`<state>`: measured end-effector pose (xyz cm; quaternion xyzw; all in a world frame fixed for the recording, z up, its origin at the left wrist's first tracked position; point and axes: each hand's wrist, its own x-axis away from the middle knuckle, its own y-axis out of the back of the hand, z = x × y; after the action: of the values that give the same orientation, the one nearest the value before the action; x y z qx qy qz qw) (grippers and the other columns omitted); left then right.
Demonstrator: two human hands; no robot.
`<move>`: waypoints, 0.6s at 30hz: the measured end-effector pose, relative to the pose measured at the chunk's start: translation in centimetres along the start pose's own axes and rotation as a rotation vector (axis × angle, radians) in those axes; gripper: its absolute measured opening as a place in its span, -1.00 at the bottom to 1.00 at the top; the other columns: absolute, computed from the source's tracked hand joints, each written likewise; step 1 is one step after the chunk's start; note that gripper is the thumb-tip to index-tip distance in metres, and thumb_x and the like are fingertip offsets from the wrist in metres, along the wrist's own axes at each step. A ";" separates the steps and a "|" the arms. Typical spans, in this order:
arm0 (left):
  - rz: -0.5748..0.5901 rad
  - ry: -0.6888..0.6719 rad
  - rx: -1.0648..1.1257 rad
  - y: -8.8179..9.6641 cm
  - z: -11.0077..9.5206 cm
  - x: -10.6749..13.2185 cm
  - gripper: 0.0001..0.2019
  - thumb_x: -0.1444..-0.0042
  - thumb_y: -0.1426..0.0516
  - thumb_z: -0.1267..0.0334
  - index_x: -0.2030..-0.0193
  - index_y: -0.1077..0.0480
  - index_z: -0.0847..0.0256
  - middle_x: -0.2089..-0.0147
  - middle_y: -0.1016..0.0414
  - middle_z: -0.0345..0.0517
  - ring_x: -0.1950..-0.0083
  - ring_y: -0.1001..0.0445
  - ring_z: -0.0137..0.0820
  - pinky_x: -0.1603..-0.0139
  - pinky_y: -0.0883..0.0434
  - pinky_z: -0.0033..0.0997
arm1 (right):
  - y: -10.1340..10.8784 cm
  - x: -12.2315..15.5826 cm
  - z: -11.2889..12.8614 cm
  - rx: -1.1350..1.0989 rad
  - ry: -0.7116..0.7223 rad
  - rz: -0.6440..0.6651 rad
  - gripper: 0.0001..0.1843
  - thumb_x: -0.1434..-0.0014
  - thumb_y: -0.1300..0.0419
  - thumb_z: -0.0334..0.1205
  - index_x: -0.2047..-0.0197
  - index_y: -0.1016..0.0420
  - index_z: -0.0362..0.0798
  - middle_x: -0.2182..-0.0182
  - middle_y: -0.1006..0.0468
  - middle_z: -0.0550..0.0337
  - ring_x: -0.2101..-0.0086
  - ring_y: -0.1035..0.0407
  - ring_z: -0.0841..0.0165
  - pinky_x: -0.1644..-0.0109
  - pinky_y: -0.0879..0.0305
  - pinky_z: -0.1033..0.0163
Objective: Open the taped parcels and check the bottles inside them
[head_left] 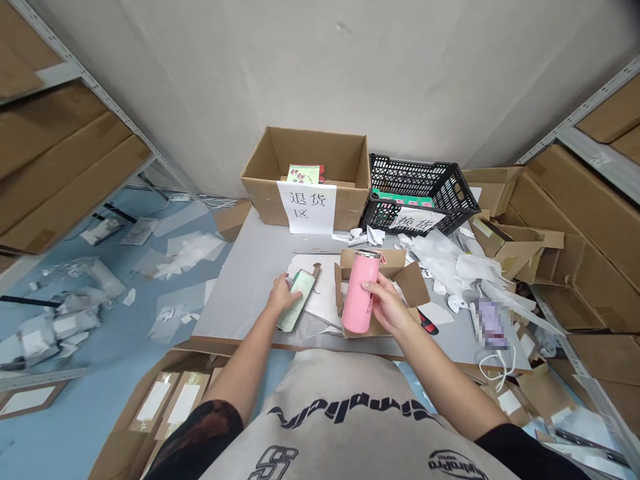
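My right hand (389, 303) is wrapped round a pink tumbler (361, 291) with a silver rim and a small pink strap at its top. It is held nearly upright, in front of an opened cardboard box (413, 283) whose flaps are spread. My left hand (283, 293) grips a slim pale green box (300, 301) by its side, thumb across the front. A brown flap stands up at that box's upper end. Under and beside it lies a white sheet or packet (323, 293). Whatever is inside the cardboard box is mostly hidden behind the tumbler.
At the back stand a large cardboard box (260, 200) with a paper sign and a black plastic crate (450, 193). Crumpled white paper (440, 257) covers the table's right side. Near the edge are a red-and-black tool (428, 324) and a phone (493, 323) with a white cable.
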<state>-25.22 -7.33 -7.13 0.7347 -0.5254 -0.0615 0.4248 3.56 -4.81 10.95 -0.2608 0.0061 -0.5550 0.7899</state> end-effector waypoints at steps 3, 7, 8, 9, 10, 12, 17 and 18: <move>0.074 0.006 0.064 -0.7 0.5 0.5 -0.27 0.19 -0.32 0.17 -0.17 -0.26 0.25 -0.10 -0.46 0.14 -0.12 -0.45 -0.10 -0.07 -0.35 -0.27 | -0.1 0.0 -0.2 0.006 0.009 0.001 -0.62 0.09 -0.39 -0.14 0.17 -0.48 0.03 0.28 -0.56 0.23 0.24 -0.40 0.25 0.14 -0.33 0.19; 0.102 0.075 0.159 -1.9 0.8 1.1 -0.24 0.14 -0.30 0.14 -0.24 -0.20 0.26 -0.10 -0.49 0.16 -0.05 -0.51 -0.12 0.01 -0.40 -0.27 | -0.1 0.0 -0.6 0.006 0.006 0.024 -0.62 0.09 -0.40 -0.18 0.15 -0.48 0.05 0.28 -0.56 0.26 0.25 -0.39 0.27 0.13 -0.32 0.19; 0.094 0.088 0.182 -2.1 0.7 1.2 -0.18 0.14 -0.31 0.13 -0.28 -0.14 0.27 -0.13 -0.47 0.18 -0.07 -0.50 -0.12 -0.01 -0.40 -0.26 | 0.0 0.0 -0.7 0.006 0.004 0.027 -0.61 0.10 -0.40 -0.19 0.15 -0.49 0.05 0.29 -0.56 0.26 0.26 -0.39 0.28 0.14 -0.32 0.19; 0.084 0.094 0.205 -2.3 0.6 1.5 -0.13 0.14 -0.32 0.13 -0.31 -0.10 0.28 -0.14 -0.45 0.19 -0.08 -0.50 -0.12 -0.02 -0.40 -0.26 | 0.1 0.0 -0.8 0.005 0.003 0.029 -0.61 0.10 -0.40 -0.20 0.15 -0.49 0.05 0.29 -0.55 0.26 0.27 -0.39 0.29 0.14 -0.32 0.20; 0.075 0.091 0.228 -2.3 0.4 1.7 -0.10 0.14 -0.33 0.12 -0.33 -0.06 0.28 -0.14 -0.45 0.18 -0.09 -0.50 -0.13 -0.04 -0.40 -0.25 | 0.2 0.0 -0.9 0.004 0.003 0.031 -0.61 0.09 -0.40 -0.21 0.14 -0.49 0.05 0.30 -0.55 0.27 0.27 -0.39 0.29 0.15 -0.32 0.20; 0.057 0.074 0.270 -2.0 -0.1 2.4 -0.08 0.11 -0.33 0.12 -0.36 -0.02 0.25 -0.13 -0.46 0.14 -0.08 -0.50 -0.17 -0.07 -0.39 -0.26 | 0.3 0.0 -0.9 0.005 0.004 0.035 -0.61 0.09 -0.39 -0.22 0.14 -0.48 0.05 0.29 -0.54 0.26 0.25 -0.39 0.28 0.14 -0.32 0.20; -0.209 -0.178 0.406 0.2 -0.9 5.5 0.01 0.18 -0.40 0.04 -0.38 0.01 0.14 -0.25 -0.32 0.10 -0.19 -0.40 -0.18 -0.19 -0.35 -0.25 | 0.2 0.0 -0.9 0.008 0.006 0.029 -0.50 0.12 -0.42 -0.25 0.07 -0.43 0.09 0.23 -0.55 0.25 0.21 -0.40 0.26 0.10 -0.33 0.16; -0.308 -0.230 0.432 0.4 -0.9 6.2 0.03 0.20 -0.41 0.03 -0.37 0.01 0.13 -0.29 -0.26 0.12 -0.22 -0.38 -0.16 -0.19 -0.36 -0.24 | 0.0 0.0 -1.0 0.000 0.014 0.032 -0.46 0.14 -0.43 -0.27 0.06 -0.41 0.10 0.22 -0.55 0.25 0.19 -0.40 0.26 0.08 -0.33 0.15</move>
<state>-22.27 -11.97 -4.11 0.8675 -0.4534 -0.0946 0.1816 3.28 -5.24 10.11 -0.2568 0.0160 -0.5441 0.7986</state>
